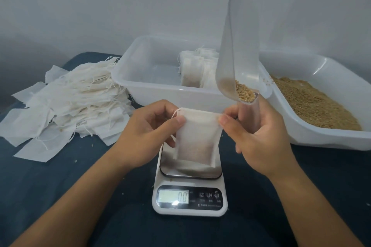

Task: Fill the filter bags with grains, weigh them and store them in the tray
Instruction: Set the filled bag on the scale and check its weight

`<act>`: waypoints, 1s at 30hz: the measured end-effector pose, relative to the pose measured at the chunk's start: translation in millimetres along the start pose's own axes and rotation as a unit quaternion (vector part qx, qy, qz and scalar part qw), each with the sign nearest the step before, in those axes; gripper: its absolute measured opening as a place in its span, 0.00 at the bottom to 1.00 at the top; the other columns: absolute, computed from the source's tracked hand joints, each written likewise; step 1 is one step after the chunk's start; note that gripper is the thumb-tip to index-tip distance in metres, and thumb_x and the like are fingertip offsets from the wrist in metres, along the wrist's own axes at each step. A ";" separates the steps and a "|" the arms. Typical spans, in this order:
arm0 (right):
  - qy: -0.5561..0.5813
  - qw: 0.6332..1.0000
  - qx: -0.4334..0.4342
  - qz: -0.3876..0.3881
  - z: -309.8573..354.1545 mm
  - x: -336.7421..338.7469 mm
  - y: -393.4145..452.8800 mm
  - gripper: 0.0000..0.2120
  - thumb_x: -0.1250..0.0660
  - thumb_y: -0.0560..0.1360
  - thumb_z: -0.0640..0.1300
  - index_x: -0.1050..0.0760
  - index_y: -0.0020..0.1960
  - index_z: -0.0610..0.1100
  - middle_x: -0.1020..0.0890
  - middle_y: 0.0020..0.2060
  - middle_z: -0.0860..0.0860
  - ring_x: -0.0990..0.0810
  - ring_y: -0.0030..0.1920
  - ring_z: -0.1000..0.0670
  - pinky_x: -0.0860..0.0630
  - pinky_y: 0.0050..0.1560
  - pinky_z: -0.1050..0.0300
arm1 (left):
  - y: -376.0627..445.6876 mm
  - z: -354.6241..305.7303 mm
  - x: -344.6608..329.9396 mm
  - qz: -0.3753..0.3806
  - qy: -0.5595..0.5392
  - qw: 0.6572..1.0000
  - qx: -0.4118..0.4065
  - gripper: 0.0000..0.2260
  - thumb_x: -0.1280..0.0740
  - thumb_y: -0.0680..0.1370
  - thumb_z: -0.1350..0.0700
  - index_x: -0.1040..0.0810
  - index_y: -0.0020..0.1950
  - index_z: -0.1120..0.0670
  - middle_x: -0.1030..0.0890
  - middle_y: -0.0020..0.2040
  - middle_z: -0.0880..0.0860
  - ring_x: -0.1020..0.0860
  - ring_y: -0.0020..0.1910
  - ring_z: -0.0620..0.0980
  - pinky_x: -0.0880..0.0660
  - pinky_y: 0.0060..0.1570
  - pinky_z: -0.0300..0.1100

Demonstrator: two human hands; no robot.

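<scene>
Both hands pinch one filter bag [197,138] by its top corners above the scale [189,196] near the worktop's front edge: left hand [147,134] at one corner, right hand [259,136] at the other, also gripping a scoop [239,46] holding grains [245,91].

A white filter bag [197,138] hangs upright just above the steel plate of the scale [190,190], its top corners pinched from both sides, and the display shows 0.0. A clear scoop [239,50] with some grains [245,91] in its low end stands tilted over the bag. Behind, the clear tray [140,86] holds several filled bags [193,70], and a second tray [321,136] at right holds loose grain.
</scene>
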State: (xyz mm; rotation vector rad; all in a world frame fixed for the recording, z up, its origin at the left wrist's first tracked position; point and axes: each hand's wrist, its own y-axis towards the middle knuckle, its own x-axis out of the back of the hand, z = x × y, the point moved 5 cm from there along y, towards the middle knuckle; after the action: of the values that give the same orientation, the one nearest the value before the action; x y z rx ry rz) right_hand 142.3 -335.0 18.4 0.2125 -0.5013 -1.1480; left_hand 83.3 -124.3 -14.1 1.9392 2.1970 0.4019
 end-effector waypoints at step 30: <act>-0.409 0.873 -0.227 -0.138 -89.0 203.9 79.4 0.26 0.37 0.66 0.75 0.22 0.51 0.57 0.19 0.44 0.51 0.18 0.49 0.39 0.19 0.53 0.35 | 11.4 39.6 40.4 -0.139 0.252 0.951 0.111 0.04 0.31 0.80 0.45 0.20 0.48 0.43 0.22 0.34 0.32 0.24 0.31 0.34 0.30 0.33 0.28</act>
State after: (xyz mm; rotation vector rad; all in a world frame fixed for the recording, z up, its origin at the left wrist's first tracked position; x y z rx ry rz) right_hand 314.5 -496.4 28.7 -0.6693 -0.9404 -1.5897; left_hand 101.1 -79.8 -46.2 1.7242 2.9056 0.6909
